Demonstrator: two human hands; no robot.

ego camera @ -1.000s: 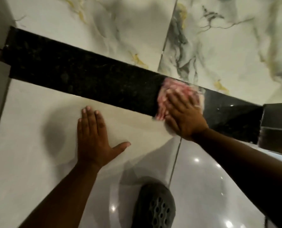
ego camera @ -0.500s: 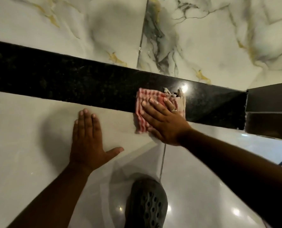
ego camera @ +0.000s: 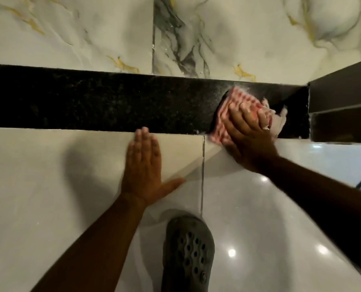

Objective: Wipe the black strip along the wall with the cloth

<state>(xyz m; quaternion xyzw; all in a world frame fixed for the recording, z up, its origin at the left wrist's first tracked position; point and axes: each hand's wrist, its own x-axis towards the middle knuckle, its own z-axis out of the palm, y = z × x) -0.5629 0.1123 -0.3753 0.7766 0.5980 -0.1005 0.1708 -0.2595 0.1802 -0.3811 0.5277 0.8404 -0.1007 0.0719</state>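
Palm of right hand (ego camera: 249, 142) on cloth (ego camera: 239, 99)

No text can be read; the rivet (ego camera: 203, 276) on the clog (ego camera: 188, 247) seems too blurred.

Cloth (ego camera: 241, 99) half hidden; shoe (ego camera: 188, 249) cut off below.

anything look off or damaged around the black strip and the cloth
The red-and-white checked cloth under the right hand looks ragged: the edge past the fingers sticks out in pale frayed scraps. White specks dot the black speckled stone strip near it, perhaps suds or dust. Nothing else stands out.
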